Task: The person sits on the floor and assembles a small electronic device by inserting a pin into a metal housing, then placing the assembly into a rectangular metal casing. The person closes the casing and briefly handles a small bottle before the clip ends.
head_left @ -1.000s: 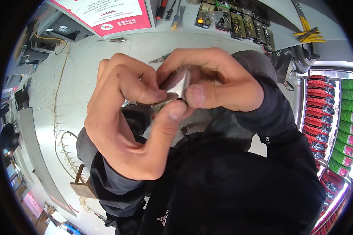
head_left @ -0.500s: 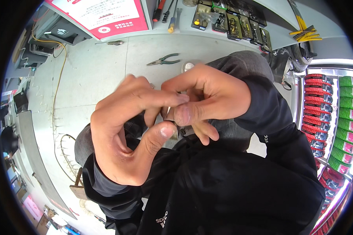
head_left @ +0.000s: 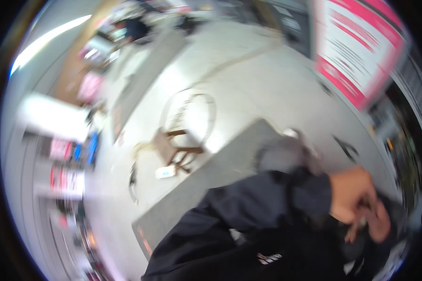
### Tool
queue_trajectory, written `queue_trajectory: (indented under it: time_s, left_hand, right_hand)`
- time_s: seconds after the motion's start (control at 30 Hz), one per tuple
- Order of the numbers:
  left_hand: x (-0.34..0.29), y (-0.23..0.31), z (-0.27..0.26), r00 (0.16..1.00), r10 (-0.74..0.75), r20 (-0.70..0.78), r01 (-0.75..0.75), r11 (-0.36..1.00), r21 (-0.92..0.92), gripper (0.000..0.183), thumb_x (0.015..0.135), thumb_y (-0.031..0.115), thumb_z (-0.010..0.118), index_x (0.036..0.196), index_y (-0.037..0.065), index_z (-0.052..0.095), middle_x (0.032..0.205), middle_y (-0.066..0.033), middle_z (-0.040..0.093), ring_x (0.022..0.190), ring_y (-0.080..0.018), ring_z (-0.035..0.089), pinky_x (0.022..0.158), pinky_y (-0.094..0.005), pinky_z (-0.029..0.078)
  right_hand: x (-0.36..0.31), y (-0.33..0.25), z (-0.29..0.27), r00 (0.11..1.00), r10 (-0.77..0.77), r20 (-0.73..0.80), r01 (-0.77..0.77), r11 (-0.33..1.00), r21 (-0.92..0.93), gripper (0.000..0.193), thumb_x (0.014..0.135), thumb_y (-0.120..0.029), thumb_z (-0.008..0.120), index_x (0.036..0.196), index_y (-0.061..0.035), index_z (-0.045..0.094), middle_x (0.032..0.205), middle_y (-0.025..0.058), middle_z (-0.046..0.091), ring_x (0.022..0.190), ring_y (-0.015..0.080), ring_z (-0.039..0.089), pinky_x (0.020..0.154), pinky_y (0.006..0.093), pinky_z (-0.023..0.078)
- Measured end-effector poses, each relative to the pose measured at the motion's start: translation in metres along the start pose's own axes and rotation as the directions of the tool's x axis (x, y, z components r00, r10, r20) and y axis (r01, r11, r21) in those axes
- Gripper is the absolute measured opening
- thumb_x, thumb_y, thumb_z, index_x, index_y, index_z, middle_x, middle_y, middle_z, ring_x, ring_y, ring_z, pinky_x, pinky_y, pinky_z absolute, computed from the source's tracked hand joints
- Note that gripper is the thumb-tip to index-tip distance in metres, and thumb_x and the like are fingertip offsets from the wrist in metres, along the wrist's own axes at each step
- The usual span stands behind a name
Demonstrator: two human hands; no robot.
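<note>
My left hand (head_left: 352, 193) comes out of a dark sleeve (head_left: 258, 201) at the lower right, its fingers curled inward. Close against it is my right hand (head_left: 380, 224), partly covered by the left and also curled. The fingertips meet around something small that blur and the fingers hide. On the pale floor beyond my hands lies a pair of pliers (head_left: 346, 147), open at the handles and apart from both hands.
A small wooden stool (head_left: 173, 149) stands on the floor to the left, with a white box-like item (head_left: 165, 172) beside it. A grey board or mat (head_left: 187, 199) lies near my left arm. A hose (head_left: 213, 114) loops behind the stool. A pink-and-white poster (head_left: 356, 51) stands upper right.
The view has swung left, so my hands now appear at the lower right. The stool and grey board have come into fuller view. My hands remain together, and the picture is blurrier.
</note>
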State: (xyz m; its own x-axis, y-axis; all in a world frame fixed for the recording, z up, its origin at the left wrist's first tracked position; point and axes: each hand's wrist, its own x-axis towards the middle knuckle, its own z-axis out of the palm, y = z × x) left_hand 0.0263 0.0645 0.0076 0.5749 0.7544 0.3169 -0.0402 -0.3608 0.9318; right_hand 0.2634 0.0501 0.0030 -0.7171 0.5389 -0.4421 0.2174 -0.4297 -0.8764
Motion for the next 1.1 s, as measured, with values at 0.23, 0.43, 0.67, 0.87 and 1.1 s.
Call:
queue_trajectory:
  time_s: [0.23,0.43,0.67,0.87,1.1]
  left_hand:
    - [-0.001,-0.03,0.034,0.935,0.093,-0.344,-0.117,0.992,-0.05,0.022,0.067,0.021,0.069,0.073,-0.001,0.073,0.063,-0.0157,0.067,0.059,-0.0295,0.067,0.056,-0.0386,0.053]
    - [-0.007,-0.005,0.01,0.835,-0.005,-0.55,-0.136,0.967,-0.215,0.014,0.068,0.009,0.071,0.069,-0.005,0.07,0.061,-0.0127,0.068,0.054,-0.0189,0.068,0.052,-0.031,0.053]
    - [-0.005,-0.006,0.025,0.909,-0.114,-0.401,-0.164,0.786,-0.596,0.012,0.078,0.006,0.07,0.08,-0.006,0.068,0.071,-0.0145,0.07,0.059,-0.0189,0.068,0.048,-0.0298,0.053]
    - [-0.014,-0.002,0.028,0.94,-0.133,-0.315,-0.127,0.721,-0.681,0.013,0.078,0.006,0.071,0.085,-0.003,0.065,0.072,-0.0111,0.069,0.059,-0.0167,0.065,0.049,-0.0286,0.051]
    - [-0.036,0.005,0.023,0.943,-0.198,-0.268,-0.059,0.691,-0.72,0.018,0.078,0.007,0.073,0.09,0.0,0.062,0.073,-0.0071,0.068,0.058,-0.0141,0.062,0.049,-0.0272,0.049]
  right_hand:
    - [-0.002,0.014,-0.007,0.949,-0.234,-0.211,0.157,0.932,-0.328,0.05,0.098,-0.018,0.06,0.139,-0.0005,0.038,0.114,0.0181,0.057,0.095,0.0272,0.06,0.081,0.0407,0.049]
    - [0.019,-0.002,0.004,0.719,-0.663,-0.206,0.46,0.677,-0.575,0.049,0.097,-0.02,0.063,0.137,0.0003,0.042,0.115,0.0163,0.057,0.09,0.0244,0.06,0.084,0.0381,0.049]
    - [0.04,0.017,-0.008,0.399,-0.885,-0.239,0.507,0.43,-0.747,0.058,0.098,-0.048,0.059,0.124,0.0033,0.051,0.094,0.0157,0.059,0.073,0.0207,0.055,0.063,0.0332,0.046]
    - [0.036,0.016,0.002,0.421,-0.862,-0.283,0.552,0.491,-0.674,0.06,0.098,-0.054,0.054,0.118,0.003,0.053,0.091,0.0134,0.058,0.07,0.0194,0.053,0.06,0.0324,0.044]
    - [0.019,0.013,0.021,0.664,-0.652,-0.366,0.397,0.722,-0.567,0.069,0.095,-0.061,0.056,0.117,0.005,0.054,0.088,0.0104,0.06,0.071,0.0165,0.053,0.06,0.0309,0.043]
